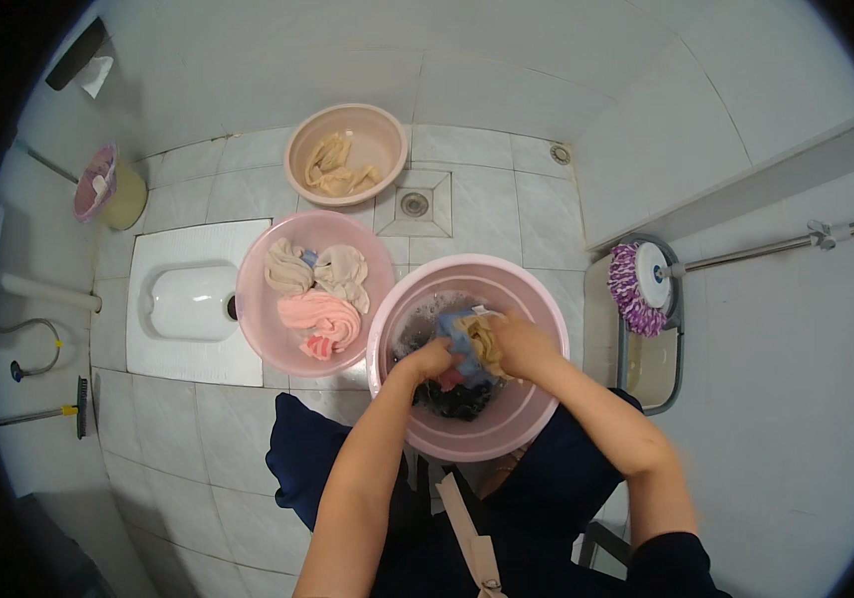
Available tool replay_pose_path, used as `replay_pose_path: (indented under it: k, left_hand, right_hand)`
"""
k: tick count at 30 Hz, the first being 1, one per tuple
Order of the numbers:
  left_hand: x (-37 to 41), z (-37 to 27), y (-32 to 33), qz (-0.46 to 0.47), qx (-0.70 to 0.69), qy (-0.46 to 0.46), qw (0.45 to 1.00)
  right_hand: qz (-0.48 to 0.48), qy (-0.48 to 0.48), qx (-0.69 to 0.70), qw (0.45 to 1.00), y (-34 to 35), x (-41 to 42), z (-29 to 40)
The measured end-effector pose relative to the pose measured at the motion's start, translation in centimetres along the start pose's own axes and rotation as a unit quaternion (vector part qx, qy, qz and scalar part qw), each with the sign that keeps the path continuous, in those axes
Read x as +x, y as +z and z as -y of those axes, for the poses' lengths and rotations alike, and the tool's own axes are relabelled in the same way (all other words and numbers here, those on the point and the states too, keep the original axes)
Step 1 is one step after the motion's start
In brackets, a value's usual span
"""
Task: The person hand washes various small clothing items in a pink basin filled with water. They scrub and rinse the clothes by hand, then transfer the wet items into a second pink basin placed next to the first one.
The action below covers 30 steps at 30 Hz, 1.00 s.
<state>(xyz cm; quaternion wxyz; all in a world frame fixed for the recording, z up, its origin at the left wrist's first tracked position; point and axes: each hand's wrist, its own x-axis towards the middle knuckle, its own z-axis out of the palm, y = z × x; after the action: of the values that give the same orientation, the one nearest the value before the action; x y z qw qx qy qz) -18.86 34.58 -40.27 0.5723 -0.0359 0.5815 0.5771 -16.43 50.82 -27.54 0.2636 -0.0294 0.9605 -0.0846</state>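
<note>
Both my hands are inside a deep pink plastic basin of sudsy water, in front of me. My right hand grips a tan cloth at the basin's right side. Against a blue cloth rests my left hand, its fingers partly hidden by fabric, so its hold is unclear. Black fabric and a bit of red cloth lie lower in the water. A wider pink basin to the left holds twisted beige cloths and a salmon-pink cloth.
A peach basin with yellowish cloth stands by the far wall, beside a floor drain. Left are a squat toilet, a waste bin and a brush. A spin mop rests in its bucket at right.
</note>
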Motion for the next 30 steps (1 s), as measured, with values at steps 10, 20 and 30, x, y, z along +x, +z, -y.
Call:
replay_pose_path:
  k: [10,20,30]
  left_hand:
    - [-3.9,0.3,0.1,-0.173,0.519,-0.034,0.837]
    - [-5.7,-2.9,0.2,-0.209,0.58,-0.046,0.786]
    - [-14.3,-9.1,6.5,-0.175,0.481,0.223,0.83]
  right_hand:
    - [0.163,-0.003,-0.02,0.986,12.0,5.1,0.0]
    - [0.345,-0.038,-0.117,0.931,16.5,1.3,4.3]
    - [0.246,-0.185,0.107,0.946,8.3,4.4,-2.8]
